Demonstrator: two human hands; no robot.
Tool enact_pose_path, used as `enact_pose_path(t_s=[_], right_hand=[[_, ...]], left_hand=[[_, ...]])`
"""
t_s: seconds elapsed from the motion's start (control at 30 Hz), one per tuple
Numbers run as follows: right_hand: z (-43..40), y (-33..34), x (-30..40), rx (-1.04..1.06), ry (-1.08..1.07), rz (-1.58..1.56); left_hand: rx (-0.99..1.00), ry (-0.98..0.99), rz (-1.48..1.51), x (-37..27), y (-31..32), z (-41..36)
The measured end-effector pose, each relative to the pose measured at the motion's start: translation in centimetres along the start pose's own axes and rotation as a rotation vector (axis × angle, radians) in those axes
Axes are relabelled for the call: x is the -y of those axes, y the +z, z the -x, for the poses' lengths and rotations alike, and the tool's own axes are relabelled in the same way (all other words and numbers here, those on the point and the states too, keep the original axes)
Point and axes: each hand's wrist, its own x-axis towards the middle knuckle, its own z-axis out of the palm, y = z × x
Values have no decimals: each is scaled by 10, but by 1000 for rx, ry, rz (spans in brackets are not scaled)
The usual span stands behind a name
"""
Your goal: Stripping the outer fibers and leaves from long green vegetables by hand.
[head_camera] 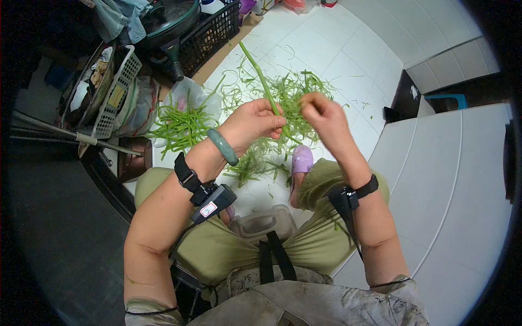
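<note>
Between the thumb and fingers of my left hand [255, 120] is a long green plant stem [261, 75]. The stem slants from the upper left down towards a lilac slipper [302, 159]. My right hand [324, 114] is just right of the stem, its fingers curled and fingertips together; blur hides whether a thin strip is in them. Beneath both hands, curly green peelings [304, 87] are strewn over the white tiled floor [355, 53]. Left of my left hand, a heap of slender green stems [181, 126] lies on a clear plastic bag [189, 91].
A translucent plastic box [265, 224] sits on the floor between my legs. At the left stand a white slotted basket [116, 93], a black plastic crate [210, 36] and a metal pole [98, 140]. White panels [440, 175] line the right side.
</note>
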Motion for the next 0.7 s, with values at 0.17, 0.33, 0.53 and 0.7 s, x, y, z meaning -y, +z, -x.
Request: enact_pose_path(t_s=[0.17, 0.33, 0.53, 0.7], right_hand=[[-17, -28, -14, -223, 3, -241], [-13, -28, -19, -177, -67, -291], [1, -9, -2, 58, 24, 44], [4, 0, 5, 183, 43, 52]], left_hand=[[-21, 32, 13, -4, -5, 6], [-32, 84, 31, -5, -4, 7], [-56, 42, 77, -7, -9, 7], [-57, 28, 80, -4, -8, 5]])
